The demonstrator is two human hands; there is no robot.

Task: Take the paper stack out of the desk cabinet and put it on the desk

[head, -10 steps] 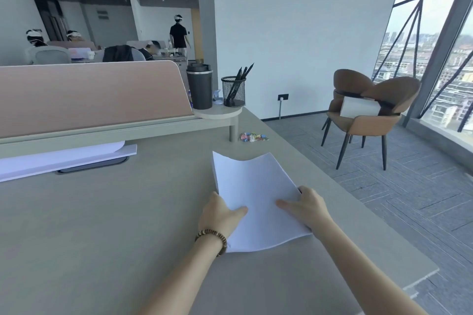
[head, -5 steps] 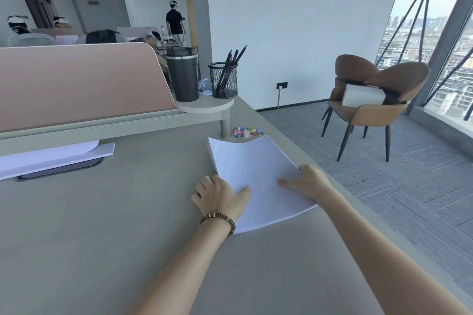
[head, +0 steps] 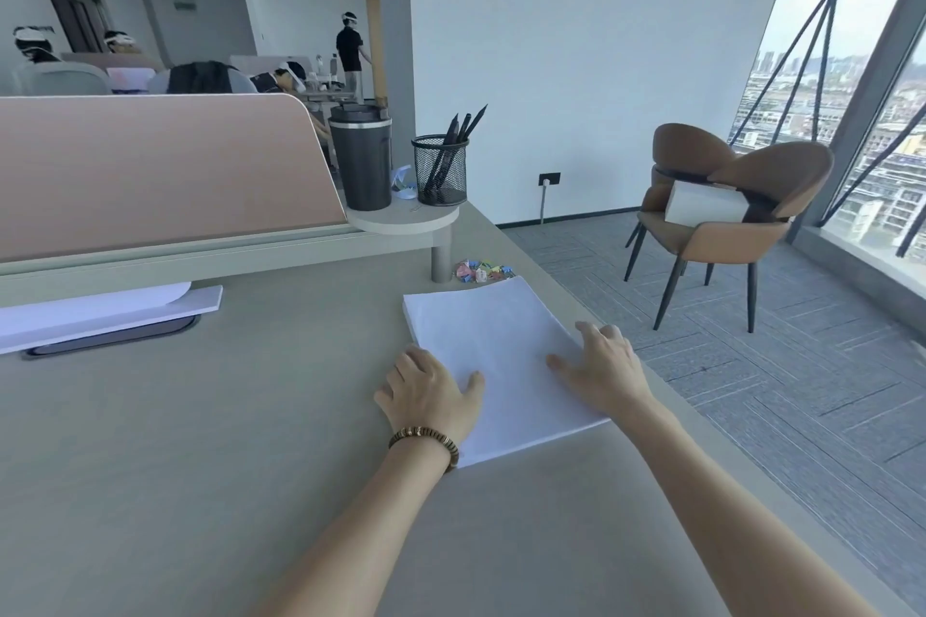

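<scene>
Paper stack point(head: 493, 346) flat near desk point(head: 200, 441) right edge

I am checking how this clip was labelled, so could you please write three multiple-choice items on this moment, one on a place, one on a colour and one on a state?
1. Where does the paper stack lie?
A. on the desk, near its right edge
B. on the brown chair
C. on the round shelf

2. What colour is the tumbler on the round shelf?
A. white
B. red
C. black

3. How do the hands meet the stack?
A. both lifted clear of it
B. left hand and right hand both on it
C. only one touches it

Answers: 1 A, the stack lies flat on the desktop; 2 C, its body is dark; 3 B, a hand lies on each side edge.
</scene>
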